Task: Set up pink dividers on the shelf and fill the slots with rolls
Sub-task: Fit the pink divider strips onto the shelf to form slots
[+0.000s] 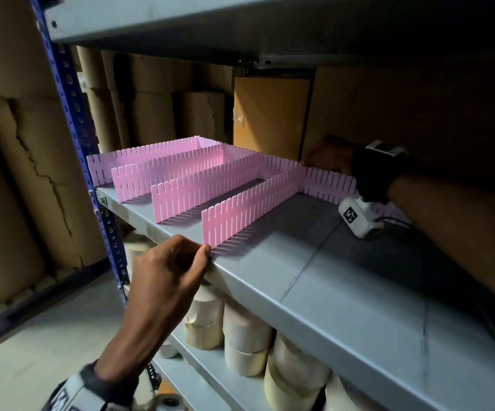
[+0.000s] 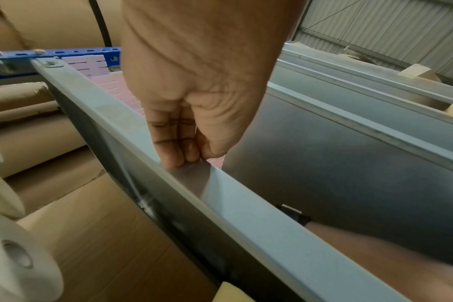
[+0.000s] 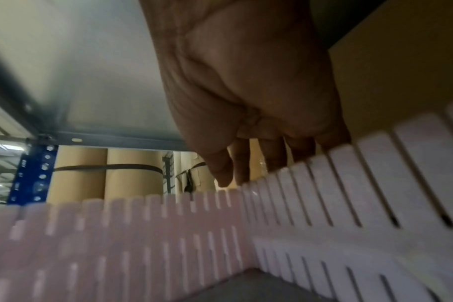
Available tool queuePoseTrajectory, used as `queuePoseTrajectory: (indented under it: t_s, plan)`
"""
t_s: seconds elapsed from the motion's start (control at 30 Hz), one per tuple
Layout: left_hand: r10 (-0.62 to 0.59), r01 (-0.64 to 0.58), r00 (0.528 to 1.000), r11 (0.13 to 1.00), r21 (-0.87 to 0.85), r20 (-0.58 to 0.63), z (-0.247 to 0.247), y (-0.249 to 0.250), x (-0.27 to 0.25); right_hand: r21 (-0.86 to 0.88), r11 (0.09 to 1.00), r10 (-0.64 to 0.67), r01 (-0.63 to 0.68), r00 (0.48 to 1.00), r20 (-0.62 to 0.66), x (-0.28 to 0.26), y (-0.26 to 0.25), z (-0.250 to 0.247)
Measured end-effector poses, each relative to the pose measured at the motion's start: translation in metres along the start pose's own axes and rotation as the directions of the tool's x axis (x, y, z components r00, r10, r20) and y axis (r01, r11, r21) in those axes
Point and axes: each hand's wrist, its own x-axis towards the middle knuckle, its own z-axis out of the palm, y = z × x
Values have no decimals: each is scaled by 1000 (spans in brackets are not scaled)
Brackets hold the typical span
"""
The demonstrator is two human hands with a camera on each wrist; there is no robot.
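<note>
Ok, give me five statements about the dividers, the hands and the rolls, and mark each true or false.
1. Four pink dividers run front to back on the shelf. True.
2. Rolls already fill the slots between the dividers. False: the slots hold nothing; the rolls stand on the shelf below.
3. The left hand is at the front end of the nearest divider. True.
4. The right hand is holding a roll. False: its fingers reach over the top edge of the back divider.
5. The dividers lie flat on the shelf. False: they stand upright on their edges.
</note>
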Motion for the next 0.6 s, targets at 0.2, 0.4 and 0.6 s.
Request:
queuePoseTrajectory:
  t_s: [0.2, 0.4, 0.6]
  plan:
    - [-20, 24, 998, 998, -66, 57, -4, -4, 1, -76, 989, -127, 127, 992, 1, -35, -29, -12]
    - [71, -62, 997, 978, -197, 40, -28, 9, -16, -65, 994, -89, 89, 996, -4, -102, -52, -28]
    - [169, -129, 983, 905, -405, 65, -31, 29, -56, -27, 986, 163, -162, 985, 47, -193, -44, -46]
